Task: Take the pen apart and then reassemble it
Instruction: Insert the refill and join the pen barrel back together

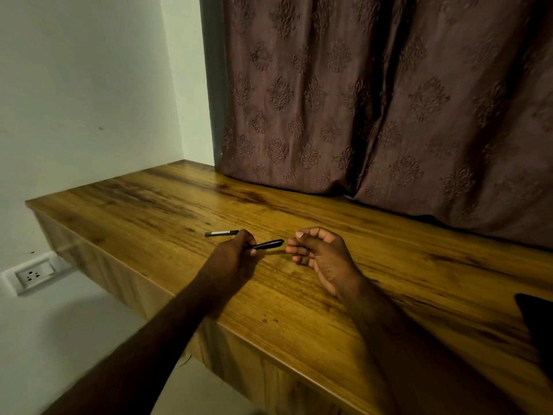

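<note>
Two bare hands low over a wooden worktop (329,310), toward its front edge and left half. Left hand (236,256) gripping a slim black pen (266,244) by one end, fingers curled round it, the other end pointing right and seemingly just off the wood. Right hand (320,256) just beside that free end, not touching it, fingers curled inward with the thumb close to the forefinger; impossible to tell if pinching anything small. One loose piece (221,233), a short dark tube with a pale label, flat on the worktop just beyond the left hand, farther from the front edge. Probably the pen's cap or part of its barrel, so taking apart seemingly begun. Most likely very light, stiff, smooth plastic, apt to slip in the fingers and to roll once set down. Any small inner parts probably fragile and easy to lose. Best held, by this judgement, firmly round the barrel with one hand, pinching the free tip with the other to twist or pull. Glossy, streaked wood grain, level. Along the far edge, a brownish curtain (374,100) with a raised motif, resting on the wood. Pale wall (89,85) by the far left corner, a white socket (33,275) below the left edge, and a dark object (535,324) of unclear kind at the right edge. Dim, warm light.
</note>
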Demonstrator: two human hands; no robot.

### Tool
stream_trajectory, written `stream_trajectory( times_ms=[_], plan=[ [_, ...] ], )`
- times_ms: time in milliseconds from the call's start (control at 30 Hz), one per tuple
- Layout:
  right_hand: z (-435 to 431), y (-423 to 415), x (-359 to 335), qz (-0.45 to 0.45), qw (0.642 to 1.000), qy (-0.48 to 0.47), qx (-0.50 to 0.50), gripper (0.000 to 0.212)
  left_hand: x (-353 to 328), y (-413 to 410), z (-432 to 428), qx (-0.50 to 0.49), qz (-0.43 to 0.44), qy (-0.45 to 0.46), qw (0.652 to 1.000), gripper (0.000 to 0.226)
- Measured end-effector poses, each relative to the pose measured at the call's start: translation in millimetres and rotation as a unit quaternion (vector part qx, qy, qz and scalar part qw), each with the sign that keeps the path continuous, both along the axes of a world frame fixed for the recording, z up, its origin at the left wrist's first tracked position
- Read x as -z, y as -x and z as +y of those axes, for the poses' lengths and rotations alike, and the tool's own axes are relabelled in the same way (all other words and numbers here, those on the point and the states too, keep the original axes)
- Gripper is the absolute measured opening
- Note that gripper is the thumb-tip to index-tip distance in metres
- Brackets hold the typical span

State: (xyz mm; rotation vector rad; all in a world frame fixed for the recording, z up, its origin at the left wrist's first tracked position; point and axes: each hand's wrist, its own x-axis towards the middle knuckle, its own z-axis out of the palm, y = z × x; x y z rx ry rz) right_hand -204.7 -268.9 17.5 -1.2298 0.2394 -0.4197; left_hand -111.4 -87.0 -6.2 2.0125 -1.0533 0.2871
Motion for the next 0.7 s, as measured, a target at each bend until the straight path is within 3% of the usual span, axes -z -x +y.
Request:
stream_trajectory(
  times_ms=[233, 700],
  plan=[
    [1.1, 0.5, 0.1, -0.005, 1.0, 0.006, -0.002, 0.01, 3.8, -5.5, -1.2, -0.011, -0.026, -0.004, 1.0, 0.024],
    [0.7, 0.3, 1.1, -0.013, 1.0, 0.014, -0.002, 0.006, 3.9, -5.6, -3.5, 0.01, -0.027, 0.008, 1.0, 0.017]
  ],
)
